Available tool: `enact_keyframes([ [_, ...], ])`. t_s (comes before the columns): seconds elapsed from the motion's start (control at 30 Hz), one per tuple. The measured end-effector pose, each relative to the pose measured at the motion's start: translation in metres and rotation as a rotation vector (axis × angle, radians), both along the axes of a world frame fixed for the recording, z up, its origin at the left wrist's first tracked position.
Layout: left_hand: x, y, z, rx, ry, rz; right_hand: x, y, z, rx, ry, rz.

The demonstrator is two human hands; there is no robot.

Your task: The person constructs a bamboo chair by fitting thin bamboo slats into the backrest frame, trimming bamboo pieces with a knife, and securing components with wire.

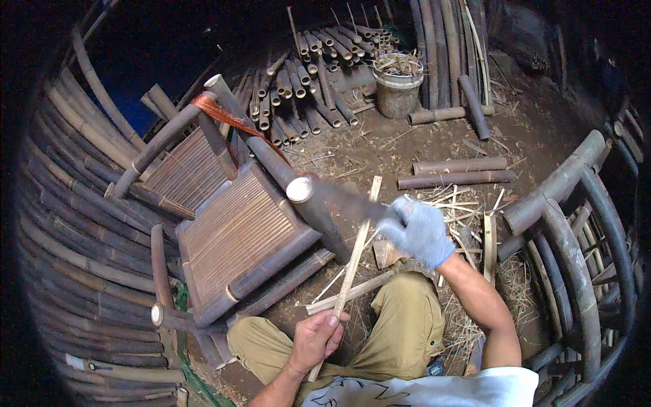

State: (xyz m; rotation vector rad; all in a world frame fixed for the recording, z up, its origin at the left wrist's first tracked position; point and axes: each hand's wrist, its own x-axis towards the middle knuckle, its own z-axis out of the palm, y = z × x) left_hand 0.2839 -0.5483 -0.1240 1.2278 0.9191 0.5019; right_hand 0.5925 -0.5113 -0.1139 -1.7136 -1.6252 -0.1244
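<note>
Left hand [315, 337] grips bamboo strip [354, 252]; gloved right hand [418, 230] holds blade [346, 200].

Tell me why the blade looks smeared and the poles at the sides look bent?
Head view: the blade in the gloved right hand is motion-blurred, while the left hand and its bamboo strip stay sharp; the fisheye lens bows the bamboo poles near the rim; the corners fall into black.

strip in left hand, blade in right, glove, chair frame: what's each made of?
Strip: pale split bamboo by the look, raw, matte, fibrous.
Blade: probably dull grey metal; motion-blurred, so finish is unclear.
Glove on the right hand: light blue-grey knit fabric, apparently uncoated.
Chair: dark brown bamboo poles with visible nodes and pale cut ends, slatted panels; darkening may be smoke or stain.
Left hand is bare.
</note>
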Motion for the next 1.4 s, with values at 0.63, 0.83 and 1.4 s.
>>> enact_keyframes([
  [0.63,-0.106,0.261,0.062,0.575,-0.456,0.838,0.103,-0.072,-0.372,-0.912,0.089,-0.531],
  [0.83,-0.164,0.403,0.059,0.684,-0.759,1.022,0.092,0.055,-0.238,-0.676,-0.069,-0.260],
  [1.4,-0.142,0.597,0.068,0.648,-0.791,0.990,-0.159,0.233,0.011,-0.147,-0.164,-0.174],
])
